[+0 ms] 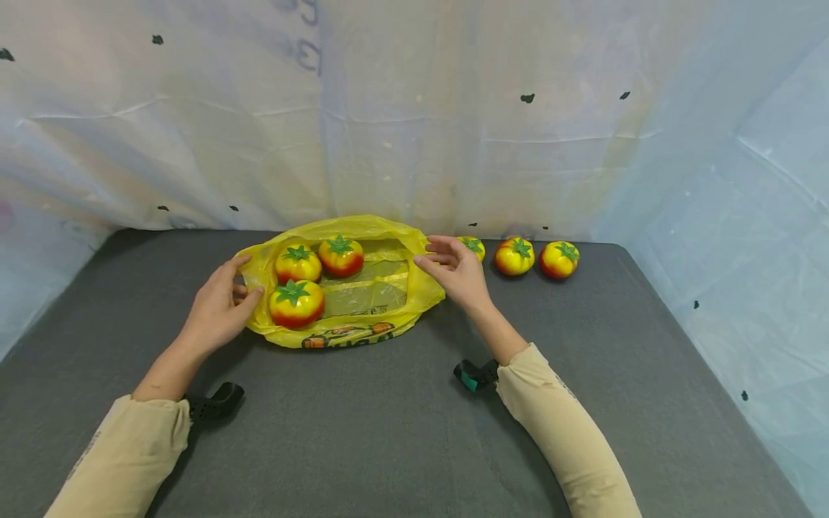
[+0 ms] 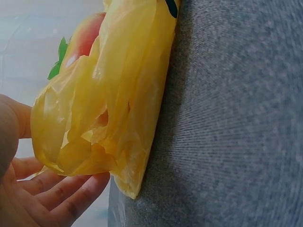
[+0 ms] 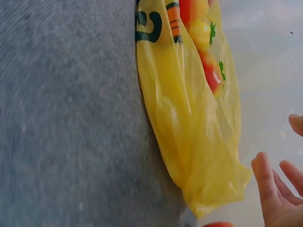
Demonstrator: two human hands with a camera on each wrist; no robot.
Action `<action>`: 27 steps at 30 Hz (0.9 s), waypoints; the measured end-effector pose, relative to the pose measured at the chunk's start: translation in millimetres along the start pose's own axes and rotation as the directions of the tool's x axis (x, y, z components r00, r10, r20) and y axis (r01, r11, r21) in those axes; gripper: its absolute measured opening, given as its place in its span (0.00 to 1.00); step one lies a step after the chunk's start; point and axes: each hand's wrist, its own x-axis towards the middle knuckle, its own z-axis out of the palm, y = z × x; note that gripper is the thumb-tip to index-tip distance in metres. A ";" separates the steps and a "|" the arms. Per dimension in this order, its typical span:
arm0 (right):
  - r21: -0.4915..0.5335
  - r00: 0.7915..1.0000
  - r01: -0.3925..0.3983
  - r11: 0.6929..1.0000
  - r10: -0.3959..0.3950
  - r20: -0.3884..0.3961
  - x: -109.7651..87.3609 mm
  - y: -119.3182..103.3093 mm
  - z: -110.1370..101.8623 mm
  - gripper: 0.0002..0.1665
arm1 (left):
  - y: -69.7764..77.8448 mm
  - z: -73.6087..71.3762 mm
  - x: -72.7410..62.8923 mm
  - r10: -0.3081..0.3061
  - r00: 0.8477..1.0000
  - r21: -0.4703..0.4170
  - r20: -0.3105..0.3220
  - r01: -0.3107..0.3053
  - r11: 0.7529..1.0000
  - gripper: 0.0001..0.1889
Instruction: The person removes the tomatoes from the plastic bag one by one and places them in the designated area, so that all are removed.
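Observation:
A yellow plastic bag (image 1: 363,321) lies spread with its mouth facing up. At its left end sit three toy tomatoes (image 1: 296,305), yellow and red with green leaf tops. My left hand (image 1: 218,307) is at the bag's left rim, fingers extended and touching the plastic; in the left wrist view the bag's edge lies between the thumb and the fingers (image 2: 61,191). Beside the right rim is my right hand (image 1: 461,275), its fingers loosely spread. In the right wrist view this hand (image 3: 279,189) stands slightly apart from the bag and holds nothing.
To the right of the bag, three more toy tomatoes (image 1: 514,256) form a row along the table's back edge, the nearest partly hidden by my right hand. The dark grey table (image 1: 363,424) is bordered by pale sheeting (image 1: 401,144) at the back and sides.

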 end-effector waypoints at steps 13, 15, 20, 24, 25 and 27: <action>0.004 0.998 0.053 0.999 -0.053 0.020 11.5 7.8 27.5 0.29 | 0.7 -0.2 -0.6 0.008 1.000 0.008 -0.005 -0.008 1.000 0.31; 0.005 0.998 0.056 0.998 -0.056 0.022 13.2 7.7 31.2 0.28 | 0.6 -0.6 -0.8 0.006 1.000 0.007 -0.003 -0.005 1.000 0.31; -0.009 0.999 0.036 0.999 -0.036 0.022 16.4 7.4 37.8 0.27 | 0.0 -0.3 -0.4 -0.003 1.000 0.005 0.000 0.003 1.000 0.31; -0.030 1.000 0.022 0.999 -0.021 0.023 19.9 7.6 44.5 0.27 | -0.2 -0.6 -0.1 -0.001 1.000 0.007 0.000 0.001 1.000 0.31; -0.035 0.999 0.023 0.999 -0.022 0.025 21.0 7.9 46.8 0.28 | -0.1 -0.8 -0.2 0.000 1.000 0.007 -0.001 0.000 1.000 0.31; -0.041 0.999 0.017 0.999 -0.016 0.029 23.0 8.3 51.9 0.29 | 0.0 -1.4 -0.6 0.000 1.000 0.008 -0.001 0.000 1.000 0.30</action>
